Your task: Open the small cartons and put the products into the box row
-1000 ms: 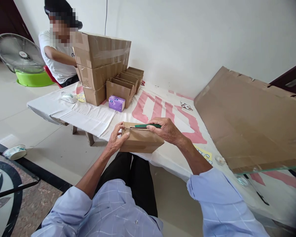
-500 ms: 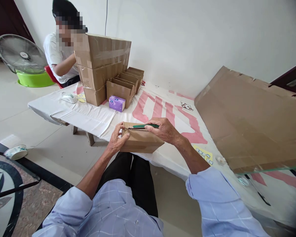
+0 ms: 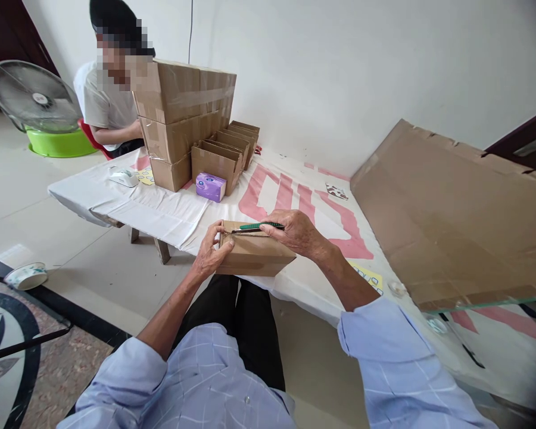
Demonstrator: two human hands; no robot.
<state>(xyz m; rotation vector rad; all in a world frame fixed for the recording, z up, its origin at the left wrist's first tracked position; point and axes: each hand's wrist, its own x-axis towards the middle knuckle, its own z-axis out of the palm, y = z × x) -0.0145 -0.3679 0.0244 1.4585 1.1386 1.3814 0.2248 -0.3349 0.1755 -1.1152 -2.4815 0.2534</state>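
Note:
A small closed cardboard box (image 3: 261,257) rests at the table's front edge, just above my lap. My left hand (image 3: 212,249) grips its left end, with the thumb on the near face and the fingers over the top edge. In my right hand (image 3: 295,231) is a slim tool with a ribbed green handle (image 3: 250,226); its exact kind is unclear. The tool lies nearly flat along the box top, its thin dark tip at the seam close to my left fingertips.
Taped cartons (image 3: 174,140) stand stacked on the table, beside open boxes (image 3: 217,161) and a purple tissue pack (image 3: 210,187). A large cardboard sheet (image 3: 446,226) leans at right. Behind the stack sits another person (image 3: 109,110). A fan (image 3: 36,98) stands at far left.
My right hand and the green-handled tool have shifted slightly left along the box top. My left hand and the box stay put. The other person's arm has lowered.

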